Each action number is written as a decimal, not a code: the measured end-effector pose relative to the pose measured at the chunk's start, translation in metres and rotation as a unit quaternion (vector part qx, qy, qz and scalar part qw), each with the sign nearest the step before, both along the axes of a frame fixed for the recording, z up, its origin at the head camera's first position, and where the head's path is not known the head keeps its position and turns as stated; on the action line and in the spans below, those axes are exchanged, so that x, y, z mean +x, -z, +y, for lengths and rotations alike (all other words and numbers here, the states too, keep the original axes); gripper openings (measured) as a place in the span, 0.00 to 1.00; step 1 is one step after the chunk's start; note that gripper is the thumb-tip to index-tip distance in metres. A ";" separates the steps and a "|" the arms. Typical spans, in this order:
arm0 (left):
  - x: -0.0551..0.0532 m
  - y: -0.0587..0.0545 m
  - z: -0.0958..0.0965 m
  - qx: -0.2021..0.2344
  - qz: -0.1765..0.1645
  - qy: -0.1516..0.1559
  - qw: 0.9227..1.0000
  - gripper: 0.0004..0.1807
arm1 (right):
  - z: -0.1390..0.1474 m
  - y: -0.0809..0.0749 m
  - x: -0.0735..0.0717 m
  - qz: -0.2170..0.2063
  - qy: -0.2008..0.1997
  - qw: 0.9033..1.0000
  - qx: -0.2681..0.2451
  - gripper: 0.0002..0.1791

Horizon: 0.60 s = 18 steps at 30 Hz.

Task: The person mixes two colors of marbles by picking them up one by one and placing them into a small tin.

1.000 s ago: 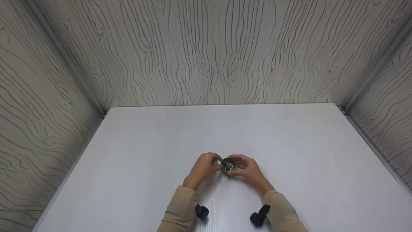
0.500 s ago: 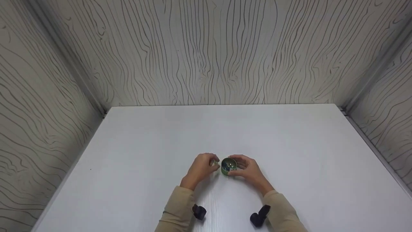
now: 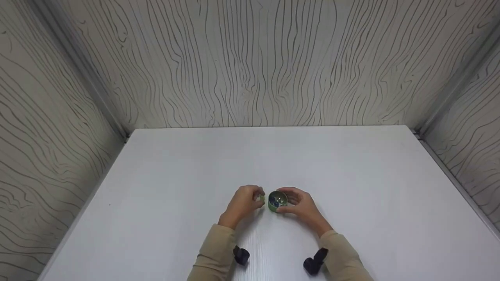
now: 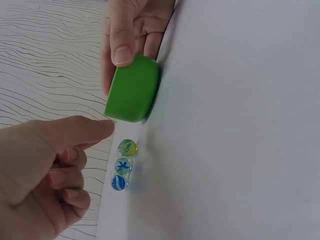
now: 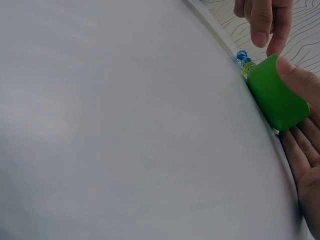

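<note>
Centrally, in the lower half of the head view, a small green cup [image 4: 133,91] is held upright on the white tabletop [image 3: 195,164], gripped by the right hand [image 3: 301,203], with the thumb laid on one side and the fingers on the other. Inside it, blue and clear glass marbles [image 3: 276,203] can be seen. Just left of the cup, the left hand [image 3: 242,201] is poised with its index finger extended, the other fingers loosely bent and nothing seen gripped. Below the cup in the left wrist view, three swirled glass marbles [image 4: 123,165] are lined up in a close row on the tabletop, the yellow-green one nearest the cup. At the lower edge of the head view, both forearms are covered by beige sleeves [image 3: 215,251], and the background is filled by a wood-grain patterned wall [image 3: 246,58].
</note>
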<state>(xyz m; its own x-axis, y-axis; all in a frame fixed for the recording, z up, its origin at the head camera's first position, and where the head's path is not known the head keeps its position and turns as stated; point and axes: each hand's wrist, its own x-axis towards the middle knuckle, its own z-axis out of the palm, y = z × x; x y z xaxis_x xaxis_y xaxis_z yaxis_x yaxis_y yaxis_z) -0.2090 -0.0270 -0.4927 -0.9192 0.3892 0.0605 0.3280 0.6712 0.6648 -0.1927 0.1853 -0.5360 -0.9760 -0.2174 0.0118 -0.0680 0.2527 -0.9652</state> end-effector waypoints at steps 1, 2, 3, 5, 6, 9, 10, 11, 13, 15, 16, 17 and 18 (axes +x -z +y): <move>0.000 0.000 0.000 -0.002 -0.001 -0.001 1.000 0.12 | 0.000 0.000 0.000 0.000 -0.002 1.000 0.001 0.36; 0.000 0.000 0.000 -0.004 -0.003 -0.002 1.000 0.12 | 0.000 0.000 0.000 0.000 -0.003 1.000 0.000 0.36; -0.001 0.000 0.000 -0.004 -0.003 -0.004 1.000 0.12 | 0.000 0.000 -0.001 0.000 -0.005 1.000 0.000 0.37; -0.001 0.001 0.001 -0.005 -0.005 -0.006 1.000 0.12 | 0.001 -0.001 0.000 -0.002 -0.007 1.000 -0.006 0.38; -0.002 0.001 0.001 -0.006 -0.008 -0.008 1.000 0.12 | 0.001 -0.001 0.000 -0.003 -0.008 1.000 -0.009 0.38; -0.003 0.003 0.002 -0.008 -0.017 -0.017 1.000 0.12 | 0.001 -0.001 0.000 -0.006 -0.011 1.000 -0.016 0.38; -0.004 0.003 0.002 -0.010 -0.021 -0.020 1.000 0.12 | 0.001 -0.001 0.000 -0.008 -0.011 1.000 -0.018 0.38; -0.004 0.004 0.002 -0.010 -0.022 -0.022 0.999 0.12 | 0.001 -0.001 0.000 -0.008 -0.011 1.000 -0.019 0.38; -0.005 0.005 0.003 -0.010 -0.025 -0.025 0.999 0.12 | 0.001 -0.001 0.000 -0.006 -0.011 1.000 -0.020 0.37; -0.006 0.007 0.003 -0.010 -0.026 -0.027 0.999 0.12 | 0.001 0.000 0.000 -0.004 -0.012 1.000 -0.022 0.37; -0.006 0.007 0.003 -0.011 -0.026 -0.028 0.999 0.11 | 0.001 0.000 0.000 -0.003 -0.012 1.000 -0.022 0.37; -0.006 0.007 0.003 -0.011 -0.024 -0.028 0.999 0.11 | 0.001 0.000 -0.001 -0.001 -0.012 1.000 -0.022 0.37; -0.006 0.008 0.003 -0.011 -0.024 -0.028 0.999 0.11 | 0.001 0.000 -0.001 0.000 -0.012 1.000 -0.022 0.37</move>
<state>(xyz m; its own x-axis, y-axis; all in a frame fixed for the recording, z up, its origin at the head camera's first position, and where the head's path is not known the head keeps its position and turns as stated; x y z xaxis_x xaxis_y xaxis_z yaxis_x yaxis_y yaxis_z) -0.2154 -0.0241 -0.5003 -0.9409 0.3387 0.0076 0.2583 0.7024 0.6633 -0.1934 0.1859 -0.5359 -0.9705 -0.2401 0.0228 -0.0743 0.2079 -0.9753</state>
